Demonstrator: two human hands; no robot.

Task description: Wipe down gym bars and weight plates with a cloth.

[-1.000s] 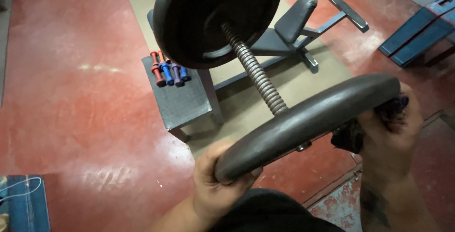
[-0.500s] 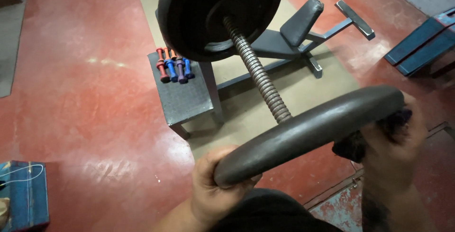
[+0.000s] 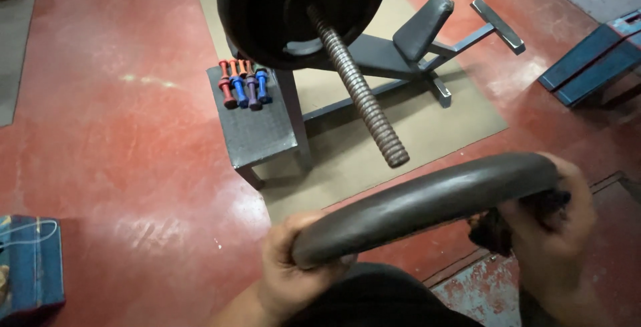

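Observation:
I hold a dark round weight plate [image 3: 427, 203] edge-on in front of me. My left hand [image 3: 290, 270] grips its lower left rim and my right hand [image 3: 554, 230] grips its right rim. The plate is now clear of the threaded steel sleeve [image 3: 360, 96], whose free end points toward me just above the plate. A second black weight plate [image 3: 300, 6] still sits further up the sleeve, at the top of the view.
A small grey step box [image 3: 257, 130] carries several red, blue and purple handles [image 3: 242, 85]. A grey padded bench frame [image 3: 420, 40] stands on a tan mat [image 3: 427, 120]. Blue benches [image 3: 591, 60] are at right; a blue box [image 3: 30, 267] is at lower left. The floor is red.
The plate in my hands has slid down off the end of the threaded sleeve and toward me. The sleeve's tip is now bare.

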